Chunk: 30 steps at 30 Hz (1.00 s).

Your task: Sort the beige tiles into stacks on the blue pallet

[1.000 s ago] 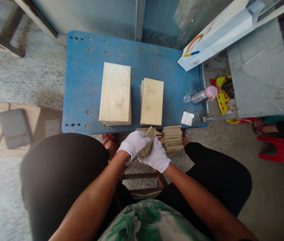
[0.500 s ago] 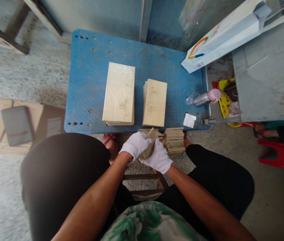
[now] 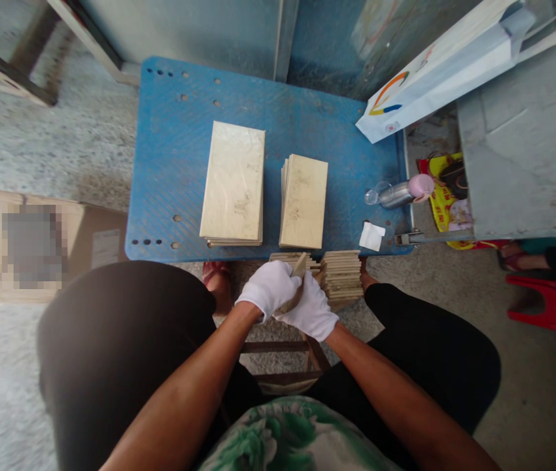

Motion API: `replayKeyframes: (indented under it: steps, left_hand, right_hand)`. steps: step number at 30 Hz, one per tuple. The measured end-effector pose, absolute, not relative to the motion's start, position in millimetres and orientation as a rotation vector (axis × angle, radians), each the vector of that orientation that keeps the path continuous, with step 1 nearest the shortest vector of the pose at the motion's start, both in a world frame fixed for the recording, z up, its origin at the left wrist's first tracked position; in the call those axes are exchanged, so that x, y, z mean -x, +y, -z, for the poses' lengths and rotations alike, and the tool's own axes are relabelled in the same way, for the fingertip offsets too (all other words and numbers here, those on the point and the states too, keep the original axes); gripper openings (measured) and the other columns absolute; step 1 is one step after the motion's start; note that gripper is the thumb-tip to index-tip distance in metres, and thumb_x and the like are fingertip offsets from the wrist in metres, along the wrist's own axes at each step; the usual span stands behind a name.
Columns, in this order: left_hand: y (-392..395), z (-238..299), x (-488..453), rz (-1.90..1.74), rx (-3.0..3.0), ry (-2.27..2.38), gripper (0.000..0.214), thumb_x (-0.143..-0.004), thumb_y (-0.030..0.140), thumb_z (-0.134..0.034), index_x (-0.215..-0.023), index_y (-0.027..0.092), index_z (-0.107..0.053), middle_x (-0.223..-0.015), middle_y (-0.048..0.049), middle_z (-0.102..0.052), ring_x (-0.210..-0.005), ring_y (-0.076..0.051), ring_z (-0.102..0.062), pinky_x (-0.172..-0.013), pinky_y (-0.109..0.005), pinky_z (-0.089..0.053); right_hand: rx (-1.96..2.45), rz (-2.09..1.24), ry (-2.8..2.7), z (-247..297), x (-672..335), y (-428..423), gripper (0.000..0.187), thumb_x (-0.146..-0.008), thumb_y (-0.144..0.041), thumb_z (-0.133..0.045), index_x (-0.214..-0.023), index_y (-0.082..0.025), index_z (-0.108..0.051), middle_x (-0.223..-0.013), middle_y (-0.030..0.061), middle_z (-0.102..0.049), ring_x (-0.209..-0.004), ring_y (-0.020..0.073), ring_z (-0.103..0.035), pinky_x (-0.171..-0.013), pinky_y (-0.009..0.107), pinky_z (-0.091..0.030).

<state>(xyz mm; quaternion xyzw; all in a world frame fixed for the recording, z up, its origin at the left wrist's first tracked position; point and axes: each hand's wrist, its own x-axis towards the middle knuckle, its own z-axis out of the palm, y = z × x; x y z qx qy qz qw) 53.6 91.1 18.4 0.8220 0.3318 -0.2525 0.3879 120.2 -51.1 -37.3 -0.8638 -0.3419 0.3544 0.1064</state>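
Observation:
Both of my hands wear white gloves and meet in front of my lap. A thin brownish board (image 3: pixel 297 288), tilted up nearly edge-on, is held between my left hand (image 3: pixel 269 286) and my right hand (image 3: pixel 310 309). The gloves cover much of it. Just past my hands, below the table's front edge, stands a stack of thin beige boards (image 3: pixel 341 275) seen from their edges. Left of it more board edges (image 3: pixel 290 258) show, partly hidden by my left glove. On the table lie a larger stack of cream boards (image 3: pixel 233 183) and a smaller stack (image 3: pixel 304 201).
The blue table (image 3: pixel 174 150) also bears a steel bottle with a pink cap (image 3: pixel 408 190), a white paper piece (image 3: pixel 371 236) and a white bag (image 3: pixel 435 72). A grey metal cabinet (image 3: pixel 518 150) adjoins at right. A cardboard box (image 3: pixel 89 229) sits left, a red stool (image 3: pixel 538 304) right.
My left hand has shifted slightly to the right, closer to my right hand. The held board has turned and shows more of its edge. The stacks on the table have not moved.

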Motion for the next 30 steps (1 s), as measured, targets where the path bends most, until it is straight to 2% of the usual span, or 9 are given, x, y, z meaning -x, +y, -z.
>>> replayKeyframes:
  steps: [7,16,23,26,30]
  left_hand:
    - [92,-23,-54,0.684,-2.130,0.800,0.038,-0.088,0.036,-0.042,-0.093,0.013,-0.072,-0.096,-0.0161,-0.074,-0.091,-0.030,-0.069,-0.076,-0.036,-0.050]
    - [89,-26,-56,0.636,-2.085,0.859,0.037,-0.086,0.038,-0.045,-0.091,0.014,-0.073,-0.093,-0.0162,-0.074,-0.090,-0.030,-0.070,-0.076,-0.035,-0.051]
    - [86,-24,-58,0.582,-2.064,0.898,0.038,-0.085,0.042,-0.045,-0.090,0.017,-0.073,-0.091,-0.0144,-0.075,-0.090,-0.031,-0.071,-0.077,-0.038,-0.052]
    - [87,-23,-57,0.612,-2.081,0.871,0.038,-0.086,0.040,-0.045,-0.090,0.016,-0.073,-0.092,-0.0147,-0.075,-0.091,-0.031,-0.070,-0.078,-0.038,-0.052]
    - [88,-23,-56,0.626,-2.092,0.873,0.037,-0.086,0.039,-0.045,-0.092,0.015,-0.073,-0.093,-0.0148,-0.074,-0.092,-0.031,-0.070,-0.079,-0.038,-0.052]
  right_hand:
    - [2.523,-1.002,-1.001,39,-120,-53,0.086,-0.043,-0.048,-0.084,-0.115,-0.026,-0.042,-0.110,0.0077,-0.062,-0.099,0.0274,-0.066,-0.081,0.036,-0.054]
    - [2.567,-0.826,-0.981,40,-114,-51,0.092,-0.041,-0.050,-0.086,-0.119,-0.023,-0.044,-0.110,0.0103,-0.063,-0.099,0.0295,-0.067,-0.084,0.038,-0.055]
    - [2.588,-0.744,-1.000,35,-110,-46,0.074,-0.052,-0.053,-0.079,-0.114,-0.025,-0.049,-0.106,0.0099,-0.064,-0.095,0.0290,-0.068,-0.079,0.035,-0.056]
    - [2.623,-0.786,-0.967,35,-109,-45,0.083,-0.048,-0.056,-0.081,-0.116,-0.023,-0.048,-0.107,0.0098,-0.065,-0.093,0.0294,-0.069,-0.077,0.036,-0.056]
    - [2.598,-0.813,-0.964,36,-108,-45,0.093,-0.043,-0.057,-0.084,-0.122,-0.024,-0.047,-0.108,0.0087,-0.065,-0.096,0.0292,-0.068,-0.082,0.035,-0.055]
